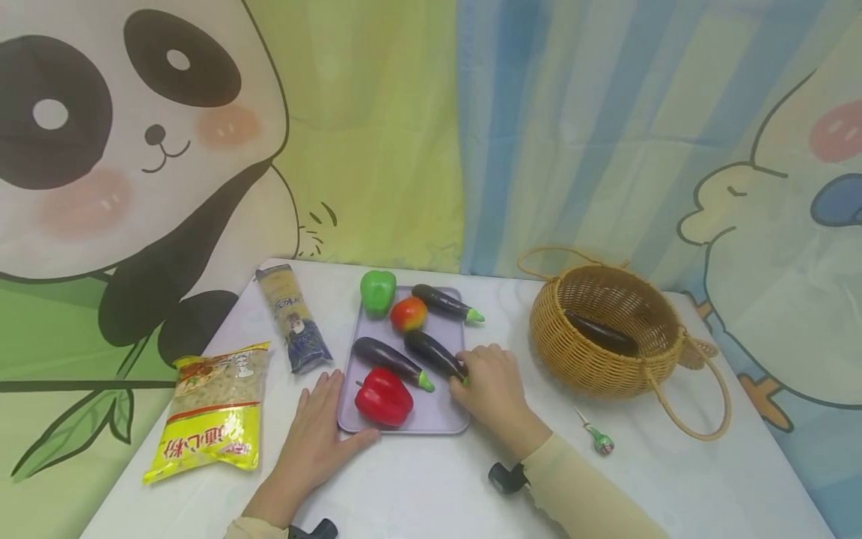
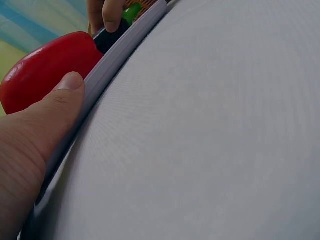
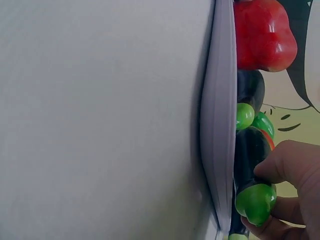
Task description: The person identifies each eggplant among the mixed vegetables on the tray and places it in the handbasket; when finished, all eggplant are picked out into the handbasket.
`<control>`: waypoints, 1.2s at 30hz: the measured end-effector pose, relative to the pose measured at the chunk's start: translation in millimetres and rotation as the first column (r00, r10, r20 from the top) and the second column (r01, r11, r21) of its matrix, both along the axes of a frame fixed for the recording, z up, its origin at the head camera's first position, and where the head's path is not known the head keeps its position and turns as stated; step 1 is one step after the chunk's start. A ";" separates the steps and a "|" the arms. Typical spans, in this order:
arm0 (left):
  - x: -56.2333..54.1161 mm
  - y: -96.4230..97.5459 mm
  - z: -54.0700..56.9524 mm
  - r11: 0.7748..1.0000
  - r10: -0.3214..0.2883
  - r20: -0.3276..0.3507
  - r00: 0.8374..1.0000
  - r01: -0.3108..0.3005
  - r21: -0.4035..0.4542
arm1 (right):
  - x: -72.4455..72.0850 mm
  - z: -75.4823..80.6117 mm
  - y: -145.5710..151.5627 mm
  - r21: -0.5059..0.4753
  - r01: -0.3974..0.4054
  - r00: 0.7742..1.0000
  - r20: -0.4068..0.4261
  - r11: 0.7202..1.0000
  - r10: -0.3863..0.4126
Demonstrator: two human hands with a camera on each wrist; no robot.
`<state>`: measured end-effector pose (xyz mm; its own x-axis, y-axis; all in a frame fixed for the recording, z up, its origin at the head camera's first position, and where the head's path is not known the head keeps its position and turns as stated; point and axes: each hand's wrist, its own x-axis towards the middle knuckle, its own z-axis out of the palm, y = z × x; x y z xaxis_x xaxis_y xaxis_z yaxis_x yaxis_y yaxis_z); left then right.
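A lilac tray (image 1: 441, 418) carries a red bell pepper (image 1: 384, 397), a red-yellow fruit (image 1: 408, 314) and several eggplants. At its right side my right hand (image 1: 494, 389) pinches one eggplant (image 1: 431, 352) close to its green cap (image 3: 256, 204), thumb on one side and fingers on the other. This eggplant lies within the tray. My left hand (image 1: 316, 442) rests with extended fingers along the tray's front left corner, its thumb (image 2: 62, 100) against the rim beside the red pepper. A second eggplant (image 1: 387, 355) lies left of the held one, a third (image 1: 441, 301) at the back.
A green bell pepper (image 1: 378, 293) sits at the tray's back left corner. To the right stands a wicker basket (image 1: 586, 367) with an eggplant (image 1: 601, 334) inside; a lollipop (image 1: 601, 442) lies before it. Two food packages, a yellow bag (image 1: 212, 412) and a slim packet (image 1: 294, 318), lie left.
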<state>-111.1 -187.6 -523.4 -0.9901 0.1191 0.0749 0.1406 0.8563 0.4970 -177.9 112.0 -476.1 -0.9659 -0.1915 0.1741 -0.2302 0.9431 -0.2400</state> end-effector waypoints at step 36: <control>-1.4 -0.7 -1.1 1.000 0.003 0.032 0.999 -0.003 -0.003 | 12.4 49.6 30.6 -0.055 -0.013 0.983 -0.181 0.998 0.003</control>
